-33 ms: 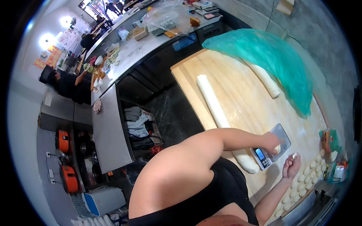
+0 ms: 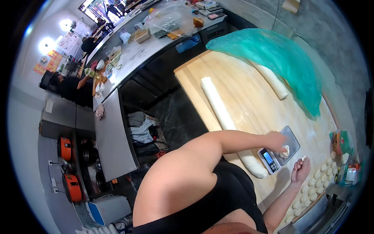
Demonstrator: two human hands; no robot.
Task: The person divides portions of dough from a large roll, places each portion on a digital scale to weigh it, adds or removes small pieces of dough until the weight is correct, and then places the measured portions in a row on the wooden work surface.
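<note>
A small lump of white dough (image 2: 284,151) lies on the tray of a digital kitchen scale (image 2: 269,159), whose display is lit blue. Right beside the lump is my left hand (image 2: 276,141); its fingers are smeared by motion. Nearer to me, my right hand (image 2: 300,170) is closed, with a small bit of dough (image 2: 304,158) pinched at its fingertips. A long dough roll (image 2: 217,103) stretches across the wooden board (image 2: 241,82), passing under my left forearm. Another dough roll (image 2: 272,81) lies partly beneath a green plastic sheet (image 2: 269,46).
Several small round dough pieces (image 2: 317,182) sit in rows at the board's right. Plastic packages (image 2: 340,142) stand by the wall. Across the gap, a steel counter (image 2: 134,58) holds bags and boxes. A person in black (image 2: 72,87) stands at its far left.
My left hand has drawn slightly back and left from the scale tray, so the dough lump there now shows. The right hand keeps its pinch.
</note>
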